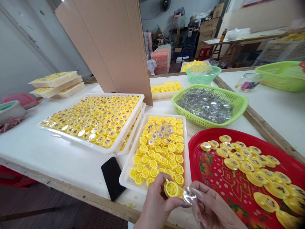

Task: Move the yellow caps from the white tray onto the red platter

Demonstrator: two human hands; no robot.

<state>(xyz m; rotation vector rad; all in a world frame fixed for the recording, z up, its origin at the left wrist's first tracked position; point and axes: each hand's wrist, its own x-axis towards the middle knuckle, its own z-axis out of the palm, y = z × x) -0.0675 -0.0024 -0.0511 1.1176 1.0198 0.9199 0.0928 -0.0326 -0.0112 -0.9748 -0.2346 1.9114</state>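
My left hand (157, 203) is at the bottom edge, fingers pinched round a small yellow plastic cap (171, 188) held open side up. My right hand (212, 208) sits beside it, fingertips closed on a clear shiny disc (189, 195) right next to the cap. Both hover over the near end of a white tray (125, 178) packed with several yellow caps, a few topped with clear discs. A red round tray (214, 171) to the right carries several finished yellow caps.
A black phone (112, 177) lies left of the white tray. A green basket (238, 105) of clear discs stands behind. Larger white trays (119, 141) of filled caps sit left, a cardboard sheet (114, 44) leans behind, more baskets at back right.
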